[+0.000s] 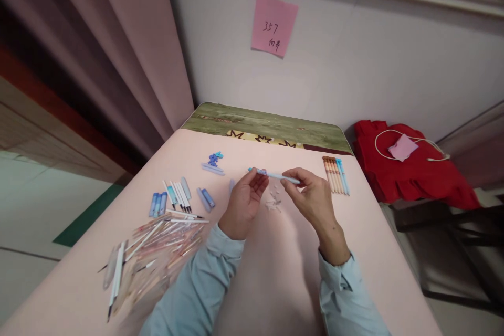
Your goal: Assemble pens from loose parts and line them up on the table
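A light blue pen [275, 175] lies level between my two hands above the pink tabletop. My left hand [248, 197] pinches its left end, where a brighter blue tip sticks out past the fingers. The fingers of my right hand [311, 189] close around the pen's right end. Below the pen, several small whitish pieces [273, 203] are scattered on the table. Part of a pale blue pen barrel [231, 186] shows just behind my left hand.
Left on the table [275, 283] are blue caps [214, 158], blue barrels [157, 205], white refills [180, 197] and a large pile of refills and clear tubes [165, 244]. Finished-looking brown and blue pens [336, 176] line up at right. A red cloth [409, 178] with a cable lies beyond.
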Demonstrator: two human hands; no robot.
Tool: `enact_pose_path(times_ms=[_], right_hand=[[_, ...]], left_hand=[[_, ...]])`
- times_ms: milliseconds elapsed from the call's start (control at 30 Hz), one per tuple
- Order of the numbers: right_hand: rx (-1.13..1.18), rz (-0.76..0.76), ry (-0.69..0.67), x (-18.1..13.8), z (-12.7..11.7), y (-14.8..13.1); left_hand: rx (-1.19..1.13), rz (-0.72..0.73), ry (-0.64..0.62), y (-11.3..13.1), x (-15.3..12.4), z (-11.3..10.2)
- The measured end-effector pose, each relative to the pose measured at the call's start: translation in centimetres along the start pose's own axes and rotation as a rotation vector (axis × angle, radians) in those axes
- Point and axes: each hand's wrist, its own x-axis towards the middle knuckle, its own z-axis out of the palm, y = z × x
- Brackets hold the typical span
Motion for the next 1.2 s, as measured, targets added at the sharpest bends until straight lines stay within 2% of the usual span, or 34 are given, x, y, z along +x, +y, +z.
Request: enact_pose_path(times_ms=[167, 300, 400, 500, 600, 767, 967, 1200], right_hand=[[-0.007, -0.003, 0.023, 0.0, -0.4, 0.1], [-0.181, 0.100, 0.038, 0.4, -0.8, 1.5], [-0.344, 0.216, 0.011, 0.6, 0.3, 3.6], [-0.365, 0.301, -0.007, 0.7, 2.1, 5.5], [-0.390, 0.323, -0.015, 0.6, 3.3, 6.5], [-0.423, 0.250, -0.001, 0.6, 3.3, 5.8], [-0.312, 0.182, -0.192, 0.4, 4.4, 4.3], [-0.370, 0.132, -0.200, 0.3, 5.2, 3.9]], left_hand=[[0.001, 0.010, 0.002, 0.4, 0.4, -0.2], [-0.041, 0.078, 0.022, 2.7, 1.1, -0.6], [-0.090, 0.122, 0.046, 4.5, 1.4, -0.6], [-0.128, 0.122, 0.066, 5.2, 1.3, -0.5], [-0.133, 0.095, 0.074, 4.8, 1.1, -0.3], [-0.110, 0.060, 0.056, 3.6, 1.1, -0.2], [-0.108, 0.023, 0.056, 2.8, 1.0, 0.0], [-0.092, -0.031, 0.040, 1.5, 0.6, 0.2]])
